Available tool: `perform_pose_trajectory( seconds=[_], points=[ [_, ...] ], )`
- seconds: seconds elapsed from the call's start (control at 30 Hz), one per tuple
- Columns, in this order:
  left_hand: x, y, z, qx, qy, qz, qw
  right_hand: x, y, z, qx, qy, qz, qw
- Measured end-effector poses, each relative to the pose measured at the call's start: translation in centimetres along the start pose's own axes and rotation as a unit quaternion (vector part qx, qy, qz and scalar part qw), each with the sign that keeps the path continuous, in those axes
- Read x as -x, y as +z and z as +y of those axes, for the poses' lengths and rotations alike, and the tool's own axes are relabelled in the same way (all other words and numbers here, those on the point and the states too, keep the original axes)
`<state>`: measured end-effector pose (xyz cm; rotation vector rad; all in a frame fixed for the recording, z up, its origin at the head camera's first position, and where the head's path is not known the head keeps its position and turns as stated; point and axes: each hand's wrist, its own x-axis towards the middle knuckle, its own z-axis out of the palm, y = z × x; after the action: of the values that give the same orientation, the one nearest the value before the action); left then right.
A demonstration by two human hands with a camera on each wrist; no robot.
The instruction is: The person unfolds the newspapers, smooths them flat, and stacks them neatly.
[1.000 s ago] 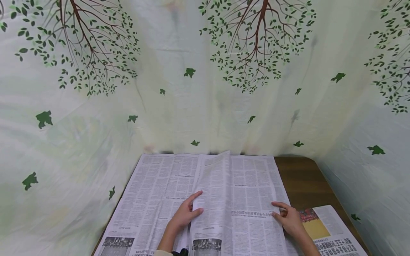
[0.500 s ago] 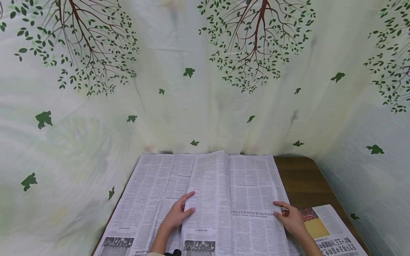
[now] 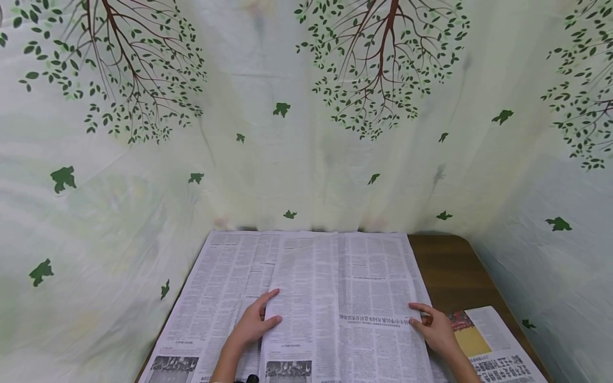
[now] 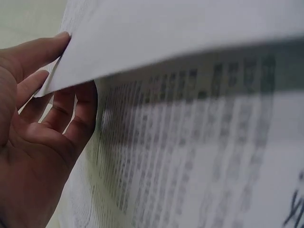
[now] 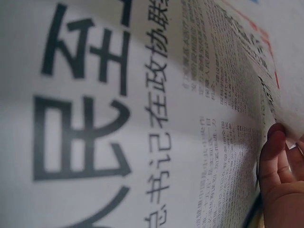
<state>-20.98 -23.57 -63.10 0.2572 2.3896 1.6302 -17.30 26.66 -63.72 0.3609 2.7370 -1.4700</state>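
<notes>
A newspaper sheet [image 3: 299, 298] lies over a larger spread of newspaper [image 3: 222, 287], print and a photo on both. My left hand [image 3: 250, 322] holds the upper sheet's left edge. In the left wrist view, that paper edge [image 4: 123, 42] passes between the digits of my left hand [image 4: 45, 109], some fingers behind it. On the right side, my right hand [image 3: 433, 327] pinches the sheet's right edge between thumb and finger. Large black characters fill the newspaper page [image 5: 156, 118] in the right wrist view, where my right hand [image 5: 285, 166] pinches its lifted edge.
Another newspaper with a red and yellow picture [image 3: 498, 346] lies at the right on the dark wooden table [image 3: 447, 271]. A curtain [image 3: 325, 175] printed with trees and leaves hangs behind and around the table.
My left hand has moved left, drawing the sheet's left edge with it. The raised fold in the middle has flattened out. My right hand has stayed nearly in place.
</notes>
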Motion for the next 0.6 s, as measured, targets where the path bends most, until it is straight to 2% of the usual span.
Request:
perform_pose_trajectory(
  seconds=[0.1,0.2,0.6],
  points=[
    [0.3,-0.5,-0.4,-0.004,0.0,-0.006,1.0,0.0,0.0,0.0,0.001,0.005,-0.001,1.0],
    [0.7,-0.9,-0.8,-0.002,-0.005,0.001,1.0,0.0,0.0,0.0,0.004,0.008,-0.001,1.0],
    [2.1,-2.5,-1.4,-0.019,-0.026,0.06,0.9977,0.1,-0.8,-0.2,0.022,-0.005,0.005,0.9997]
  ],
)
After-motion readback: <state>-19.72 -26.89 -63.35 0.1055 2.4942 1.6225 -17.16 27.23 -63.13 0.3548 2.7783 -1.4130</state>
